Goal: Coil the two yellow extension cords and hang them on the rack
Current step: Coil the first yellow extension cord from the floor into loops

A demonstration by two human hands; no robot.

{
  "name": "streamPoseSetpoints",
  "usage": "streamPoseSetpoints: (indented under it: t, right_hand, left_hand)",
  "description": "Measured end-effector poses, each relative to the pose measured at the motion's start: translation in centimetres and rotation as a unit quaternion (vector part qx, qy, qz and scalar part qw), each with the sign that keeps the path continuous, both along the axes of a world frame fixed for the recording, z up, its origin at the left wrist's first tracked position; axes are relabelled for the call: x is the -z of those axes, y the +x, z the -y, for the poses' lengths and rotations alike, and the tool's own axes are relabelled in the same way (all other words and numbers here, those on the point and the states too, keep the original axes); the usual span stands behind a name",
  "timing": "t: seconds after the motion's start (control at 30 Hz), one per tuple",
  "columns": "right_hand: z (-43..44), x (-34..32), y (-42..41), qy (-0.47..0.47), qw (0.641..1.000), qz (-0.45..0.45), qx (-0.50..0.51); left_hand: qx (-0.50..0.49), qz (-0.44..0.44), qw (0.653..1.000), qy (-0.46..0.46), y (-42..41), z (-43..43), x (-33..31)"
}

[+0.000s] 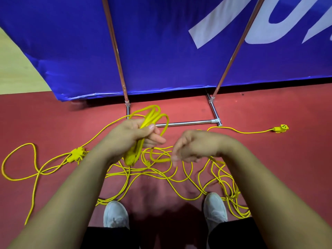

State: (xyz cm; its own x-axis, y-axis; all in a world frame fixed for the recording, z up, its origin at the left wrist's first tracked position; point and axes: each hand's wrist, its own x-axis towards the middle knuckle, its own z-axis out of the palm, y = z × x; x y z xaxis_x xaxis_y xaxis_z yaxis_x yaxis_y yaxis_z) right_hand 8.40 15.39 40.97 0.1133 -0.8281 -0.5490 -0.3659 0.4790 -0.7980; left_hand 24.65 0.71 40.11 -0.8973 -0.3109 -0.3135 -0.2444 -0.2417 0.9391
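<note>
My left hand [133, 136] grips a small coil of yellow cord [154, 114], its loops sticking up above my fist and hanging below it. My right hand [190, 147] pinches a strand of the same yellow cord [160, 159] just right of the coil. More yellow cord [181, 178] lies in tangled loops on the red floor around my feet. One yellow socket block [77, 155] lies at the left, another yellow socket end [281, 128] at the far right. The metal rack [186, 123] stands right behind my hands, with two slanted poles rising from its base bar.
A blue banner [161, 51] with white lettering hangs behind the rack poles. My two grey shoes [115, 214] stand among the cord loops. A long loop of cord [18, 159] trails over the red floor at the left. A pale floor strip [16, 72] shows at the upper left.
</note>
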Motion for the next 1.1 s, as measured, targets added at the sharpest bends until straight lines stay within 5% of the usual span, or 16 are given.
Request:
streamPoseSetpoints:
  t: [0.17,0.4,0.57,0.77,0.93,1.1]
  right_hand:
    - [-0.1,-0.9,-2.2,-0.181,0.969,0.051,0.161]
    - [-1.7,4.5,-4.6,-0.133,0.967,-0.009,0.218]
    - [-1.4,3.7,-4.7,-0.206,0.917,0.037,0.34]
    - [0.1,0.8,-1.4,-0.261,0.934,-0.072,0.232]
    - [1.2,0.9,1.7,-0.276,0.941,-0.05,0.189]
    - [-0.4,3.0,-2.2,-0.155,0.979,-0.085,0.106]
  left_hand:
    - [0.053,-0.009,0.997,0.047,0.0,-1.1,-0.2]
    - [-0.084,-0.045,0.978,0.183,-0.5,-0.2,-0.6]
    - [-0.051,0.027,0.997,0.054,-0.1,0.6,-0.6]
    - [-0.027,0.055,0.994,0.087,-0.1,-0.3,-0.9]
    - [0.015,0.062,0.995,0.077,0.1,-0.4,-0.1]
    - [-0.055,0.002,0.987,0.149,0.0,0.2,-0.8]
